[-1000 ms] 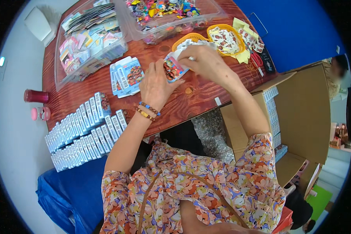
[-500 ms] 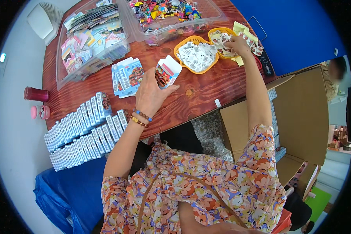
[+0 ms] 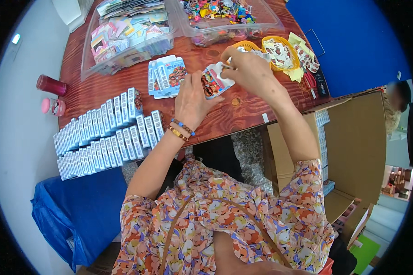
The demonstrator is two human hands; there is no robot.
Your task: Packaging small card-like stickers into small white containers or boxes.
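My left hand is closed round a small blue and white printed box, its top flap raised. Over the box's opening is my right hand, fingers pinched together; whatever they hold is too small to make out. Flat blue boxes lie overlapped just left of my left hand. Beyond my right hand a yellow basket is partly hidden, with white slips in it. Beside that, another yellow basket holds small white pieces with dark prints.
Two rows of filled-out blue boxes stand at the left. Clear bins hold cards and colourful trinkets at the back. Red scissors lie by the right edge, above an open carton. A dark red cup stands far left.
My right hand has come left from the far basket to the box's opening. My left hand still holds the box. The whole view has shifted a little.
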